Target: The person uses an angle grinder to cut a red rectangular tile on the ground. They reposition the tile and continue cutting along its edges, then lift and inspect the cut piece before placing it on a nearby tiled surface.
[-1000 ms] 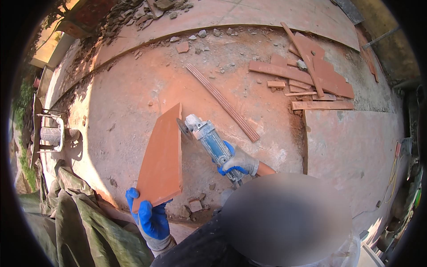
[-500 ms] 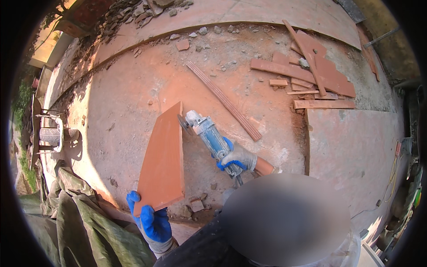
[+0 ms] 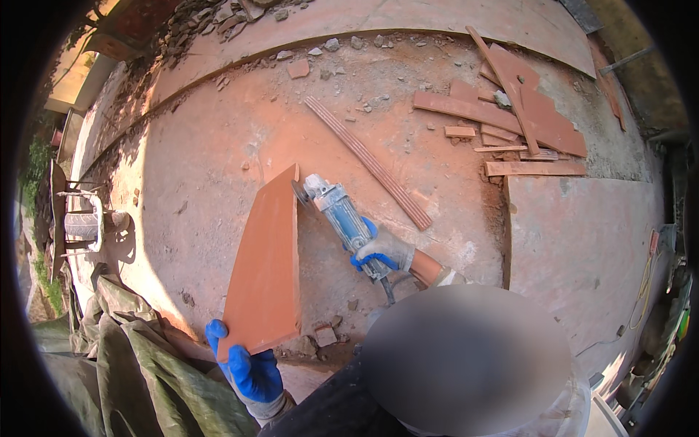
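Note:
My left hand (image 3: pixel 247 371), in a blue and grey glove, grips the lower end of a tapered terracotta slab (image 3: pixel 262 269). My right hand (image 3: pixel 382 247), gloved alike, is shut on the body of a blue and grey angle grinder (image 3: pixel 342 218). The grinder's disc (image 3: pixel 298 193) sits at the slab's right edge near its narrow top; I cannot tell whether they touch. A long ribbed strip (image 3: pixel 368 160) lies just beyond the grinder. A large blurred oval hides the bottom centre of the view.
Terracotta offcuts (image 3: pixel 531 116) are piled at upper right beside a raised concrete slab (image 3: pixel 575 240). Rubble (image 3: pixel 226 25) lines the back. An upturned wheelbarrow (image 3: pixel 84 226) is at left, a green tarpaulin (image 3: pixel 145 364) at lower left. A cord and reddish tool lie at far right.
The slab, grinder and both hands have shifted slightly; the slab's upper tip is higher in view and its held end lower. The grip on both things is unchanged.

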### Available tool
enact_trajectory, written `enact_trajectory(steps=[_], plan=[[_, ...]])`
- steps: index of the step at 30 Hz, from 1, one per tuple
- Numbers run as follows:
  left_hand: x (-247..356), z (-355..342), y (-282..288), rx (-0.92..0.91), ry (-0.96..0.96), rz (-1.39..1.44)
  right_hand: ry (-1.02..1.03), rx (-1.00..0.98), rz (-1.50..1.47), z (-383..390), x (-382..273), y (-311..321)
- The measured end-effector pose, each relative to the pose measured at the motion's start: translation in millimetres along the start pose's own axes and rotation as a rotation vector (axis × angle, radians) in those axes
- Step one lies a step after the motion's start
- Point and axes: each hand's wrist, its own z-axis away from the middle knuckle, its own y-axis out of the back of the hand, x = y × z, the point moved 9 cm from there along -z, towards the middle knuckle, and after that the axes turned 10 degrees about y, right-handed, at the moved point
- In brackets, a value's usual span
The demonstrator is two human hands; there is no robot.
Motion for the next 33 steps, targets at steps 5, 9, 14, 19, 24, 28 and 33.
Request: enact_trajectory(steps=[5, 9, 14, 19, 24, 28, 33], plan=[[-4.2, 3.6, 8.7, 0.13, 0.114, 0.032, -0.014, 0.01, 0.016, -8.1, -1.7, 1.5], [-1.5, 3.4, 7.4, 0.137, 0.104, 0.022, -0.036, 0.051, 0.048, -14.9, 1.9, 6.0], [-1.4, 3.5, 9.8, 0.14, 0.104, 0.023, 0.008, 0.032, -0.078, -22.3, 0.8, 3.7], [-0.6, 3.8, 12.1, 0.149, 0.091, 0.018, -0.073, 0.026, -0.06, -23.5, 4.9, 8.6], [0.3, 3.1, 11.7, 0.134, 0.074, 0.015, -0.027, -0.007, -0.055, -9.9, 2.5, -0.1], [-0.4, 6.0, 17.0, 0.186, 0.051, 0.02, -0.003, 0.0, -0.064, -8.4, 1.2, 0.4], [0.1, 2.8, 12.8, 0.129, 0.072, 0.026, -0.006, 0.024, -0.066, -25.5, 2.7, 3.8]])
